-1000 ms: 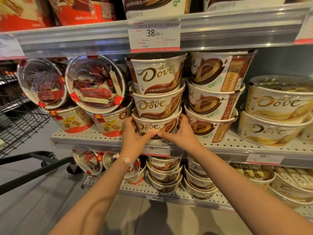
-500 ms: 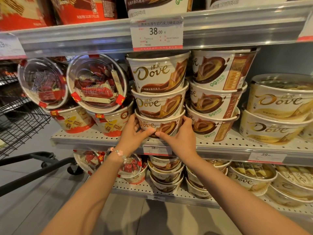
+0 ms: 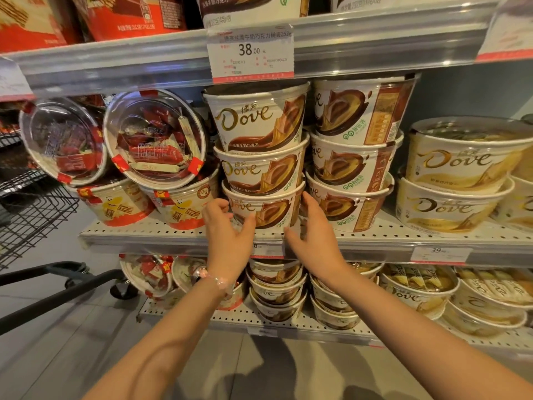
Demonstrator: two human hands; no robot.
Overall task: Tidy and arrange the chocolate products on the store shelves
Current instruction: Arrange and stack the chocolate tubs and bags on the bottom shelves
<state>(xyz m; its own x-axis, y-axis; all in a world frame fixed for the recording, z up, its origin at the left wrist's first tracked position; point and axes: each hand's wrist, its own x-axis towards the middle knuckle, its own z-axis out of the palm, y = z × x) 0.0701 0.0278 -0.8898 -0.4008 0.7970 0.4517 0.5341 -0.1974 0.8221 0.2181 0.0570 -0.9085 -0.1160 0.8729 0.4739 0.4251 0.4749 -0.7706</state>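
Hands sit on each side of the bottom tub (image 3: 261, 210) on the middle shelf (image 3: 173, 230). The left hand (image 3: 227, 226) and right hand (image 3: 313, 229) have fingers spread, lightly cupping it, likely to line up the stack of three. The tubs look round, smooth and shiny, like paper bowls.

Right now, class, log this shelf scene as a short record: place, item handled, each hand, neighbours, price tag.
place: middle store shelf
item handled: bottom Dove tub of a three-tub stack
left hand: fingers curled at the tub's left side
right hand: fingers against its right side
neighbours: red wafer tubs left, gold Dove tubs right
price tag: 38.00
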